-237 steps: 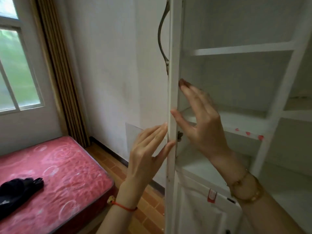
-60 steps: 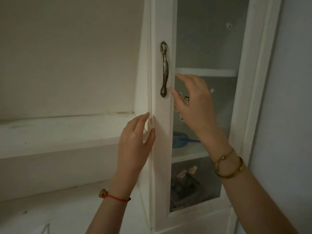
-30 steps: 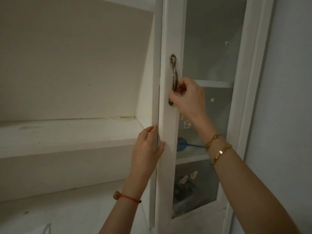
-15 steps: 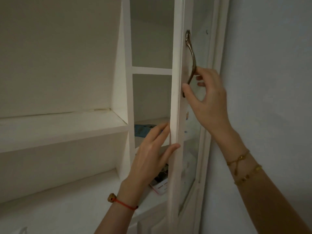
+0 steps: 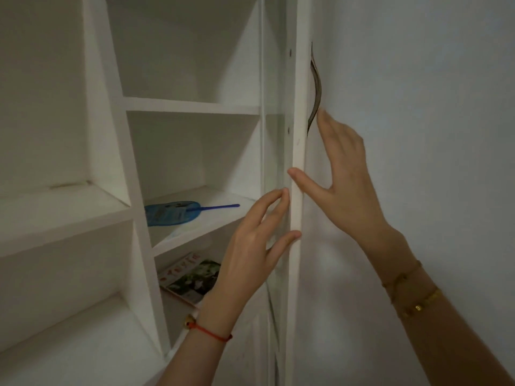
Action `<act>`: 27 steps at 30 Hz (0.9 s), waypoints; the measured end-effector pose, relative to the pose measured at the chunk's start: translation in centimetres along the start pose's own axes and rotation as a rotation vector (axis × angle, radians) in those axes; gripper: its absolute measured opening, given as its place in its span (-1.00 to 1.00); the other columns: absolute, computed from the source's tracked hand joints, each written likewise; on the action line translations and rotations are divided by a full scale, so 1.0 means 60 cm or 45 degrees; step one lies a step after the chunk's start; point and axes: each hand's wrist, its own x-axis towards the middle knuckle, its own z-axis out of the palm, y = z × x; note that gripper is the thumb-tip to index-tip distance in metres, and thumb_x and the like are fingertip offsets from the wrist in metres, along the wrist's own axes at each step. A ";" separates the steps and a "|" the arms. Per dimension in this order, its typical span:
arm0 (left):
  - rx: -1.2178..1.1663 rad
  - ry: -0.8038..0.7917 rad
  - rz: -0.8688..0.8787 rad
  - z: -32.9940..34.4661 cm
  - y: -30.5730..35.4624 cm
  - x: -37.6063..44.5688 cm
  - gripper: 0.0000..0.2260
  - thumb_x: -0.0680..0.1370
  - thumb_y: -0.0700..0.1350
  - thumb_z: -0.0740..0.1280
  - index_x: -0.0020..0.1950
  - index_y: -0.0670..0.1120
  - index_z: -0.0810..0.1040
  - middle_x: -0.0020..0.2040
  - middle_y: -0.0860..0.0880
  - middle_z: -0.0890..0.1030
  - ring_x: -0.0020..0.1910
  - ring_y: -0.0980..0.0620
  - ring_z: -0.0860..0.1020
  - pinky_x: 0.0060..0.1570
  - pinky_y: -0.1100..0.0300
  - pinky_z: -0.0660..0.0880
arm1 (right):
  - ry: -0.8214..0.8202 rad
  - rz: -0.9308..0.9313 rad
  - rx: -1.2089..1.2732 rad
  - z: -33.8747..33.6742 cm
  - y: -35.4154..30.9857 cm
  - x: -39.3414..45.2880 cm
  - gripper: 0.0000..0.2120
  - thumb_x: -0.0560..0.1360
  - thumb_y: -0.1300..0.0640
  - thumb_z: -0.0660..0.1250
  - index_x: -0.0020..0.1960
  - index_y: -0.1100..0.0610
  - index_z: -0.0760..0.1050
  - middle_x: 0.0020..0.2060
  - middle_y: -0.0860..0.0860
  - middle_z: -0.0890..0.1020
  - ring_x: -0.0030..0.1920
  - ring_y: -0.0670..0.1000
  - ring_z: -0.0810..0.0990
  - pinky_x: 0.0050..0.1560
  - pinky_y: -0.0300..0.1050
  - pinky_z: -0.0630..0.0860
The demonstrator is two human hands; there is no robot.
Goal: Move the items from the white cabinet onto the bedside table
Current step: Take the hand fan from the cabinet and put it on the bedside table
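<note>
A home: white shelved cabinet [image 5: 117,140] against a plain wall [image 5: 418,107].

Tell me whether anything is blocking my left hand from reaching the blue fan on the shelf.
Nothing visible does. The cabinet door is swung wide, edge-on to the camera, and the left hand is on the shelf side of it. The blue fan lies alone on its shelf, with open space between.
</note>
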 end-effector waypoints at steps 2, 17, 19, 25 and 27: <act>-0.001 -0.023 0.018 0.018 0.008 0.009 -0.45 0.59 0.01 0.35 0.52 -0.16 0.33 0.47 -0.08 0.37 0.37 0.03 0.45 0.33 0.14 0.46 | 0.004 -0.028 -0.072 -0.016 0.015 -0.006 -0.30 0.57 -0.12 0.26 0.55 0.20 0.10 0.52 0.07 0.23 0.50 0.09 0.19 0.50 0.06 0.16; 0.020 -0.097 0.054 0.219 0.070 0.075 -0.38 0.64 -0.04 0.29 0.59 -0.22 0.11 0.61 -0.12 0.13 0.58 0.04 0.13 0.54 0.04 0.18 | -0.119 0.112 -0.431 -0.104 0.174 -0.033 -0.41 0.64 -0.06 0.13 0.57 0.14 0.04 0.55 0.02 0.15 0.54 0.06 0.09 0.53 -0.01 0.07; 0.042 -0.102 0.059 0.241 0.070 0.083 -0.38 0.64 -0.04 0.29 0.59 -0.21 0.09 0.61 -0.12 0.11 0.59 0.04 0.12 0.54 0.03 0.18 | -0.122 0.106 -0.449 -0.110 0.196 -0.032 -0.42 0.65 -0.05 0.13 0.57 0.14 0.05 0.55 0.02 0.16 0.54 0.06 0.09 0.53 -0.02 0.07; 0.108 -0.127 0.071 0.295 0.068 0.107 -0.37 0.64 -0.03 0.29 0.60 -0.19 0.07 0.62 -0.10 0.07 0.60 0.05 0.08 0.56 0.05 0.14 | -0.122 0.080 -0.482 -0.117 0.258 -0.029 -0.43 0.65 -0.03 0.14 0.56 0.17 0.08 0.54 0.05 0.19 0.54 0.07 0.11 0.53 -0.03 0.08; 0.135 -0.162 0.052 0.311 0.068 0.116 -0.35 0.64 -0.02 0.28 0.61 -0.16 0.03 0.63 -0.08 0.02 0.60 0.07 0.03 0.57 0.09 0.07 | -0.124 0.078 -0.487 -0.118 0.278 -0.028 -0.43 0.65 -0.03 0.14 0.56 0.18 0.09 0.54 0.06 0.19 0.54 0.07 0.12 0.53 -0.03 0.08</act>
